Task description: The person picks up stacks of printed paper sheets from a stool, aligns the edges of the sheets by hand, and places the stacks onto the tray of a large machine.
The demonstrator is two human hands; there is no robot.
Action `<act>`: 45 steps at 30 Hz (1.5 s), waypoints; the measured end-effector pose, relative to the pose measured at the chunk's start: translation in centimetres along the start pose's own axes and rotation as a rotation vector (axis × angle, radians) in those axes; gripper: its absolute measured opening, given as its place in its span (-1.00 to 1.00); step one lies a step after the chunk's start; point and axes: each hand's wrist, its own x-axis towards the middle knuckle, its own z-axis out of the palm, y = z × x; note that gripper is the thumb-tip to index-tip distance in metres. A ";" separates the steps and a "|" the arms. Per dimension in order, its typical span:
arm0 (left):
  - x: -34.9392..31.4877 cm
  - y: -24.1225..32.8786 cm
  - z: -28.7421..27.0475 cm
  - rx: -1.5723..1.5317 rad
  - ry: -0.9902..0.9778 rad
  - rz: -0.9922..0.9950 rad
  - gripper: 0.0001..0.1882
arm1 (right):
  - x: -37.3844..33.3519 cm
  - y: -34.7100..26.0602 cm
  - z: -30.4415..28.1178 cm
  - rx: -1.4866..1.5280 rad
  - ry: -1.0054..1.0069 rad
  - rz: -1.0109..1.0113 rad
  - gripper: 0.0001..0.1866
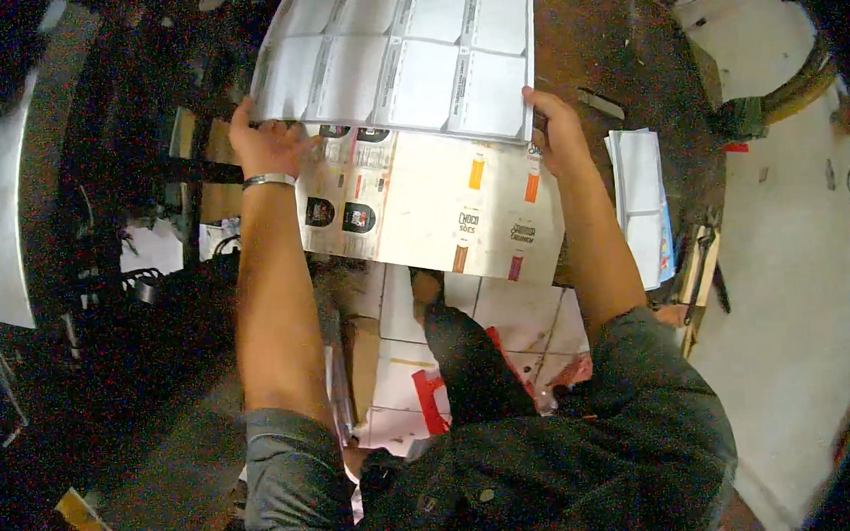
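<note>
Both of my hands hold a wide stack of white printed sheets [423, 76], marked into rectangular panels with thin lines of small print. My left hand [267, 149], with a band on its wrist, grips the near left corner, fingers curled under the edge. At the near right edge my right hand [555, 126] is closed on the stack, its thumb at the side. Beneath the stack a cream printed sheet [421, 207] with dark labels and coloured strips sticks out toward me. Whether the two touch, I cannot tell.
Right of my right forearm lies another pile of white sheets [642, 203] on the dark brown table [616, 40]. A wrench-like tool [704, 248] rests near the table's right edge. Below are a tiled floor [506, 314] and a red piece [431, 401].
</note>
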 end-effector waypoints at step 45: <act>-0.9 0.9 1.3 0.033 -0.025 0.002 -0.07 | -2.2 1.4 1.6 -0.228 0.047 -0.266 -0.11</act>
